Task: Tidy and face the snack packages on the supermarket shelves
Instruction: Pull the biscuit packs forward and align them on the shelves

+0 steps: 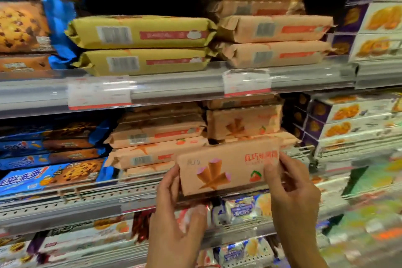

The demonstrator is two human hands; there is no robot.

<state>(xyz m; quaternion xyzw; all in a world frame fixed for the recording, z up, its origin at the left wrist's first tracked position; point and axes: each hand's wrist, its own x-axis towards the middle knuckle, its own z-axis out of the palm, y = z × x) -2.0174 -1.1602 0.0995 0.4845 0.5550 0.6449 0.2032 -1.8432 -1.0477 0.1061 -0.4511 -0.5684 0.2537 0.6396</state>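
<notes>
The long grey metal middle shelf (pixel 65 200) with its perforated front edge carries what I am tidying: to my left a leaning heap of flat peach-pink snack packets (pixel 156 146), some showing barcodes instead of their fronts, and straight ahead a shorter pile of the same peach packets (pixel 243 123). I hold one peach-pink plastic packet printed with wafer cones and a strawberry (pixel 224 167), front face toward me, just in front of the shelf edge and below that shorter pile. I cannot tell if its bottom rests on the edge.

My left hand (pixel 174 209) curls round the packet's left end, thumb on the front. My right hand (pixel 291 185) pinches the right end, thumb over the red lettering, fingers behind.

The risks, as I judge them: sliding this packet in could nudge the leaning heap, and slippery wrappers stacked unevenly would slide forward off the shelf. Squeezing the ends too hard could crush the wafers inside. Setting it on the shorter pile at a tilt might tip that pile into the purple-and-white boxes (pixel 348 128) just beside it.
</notes>
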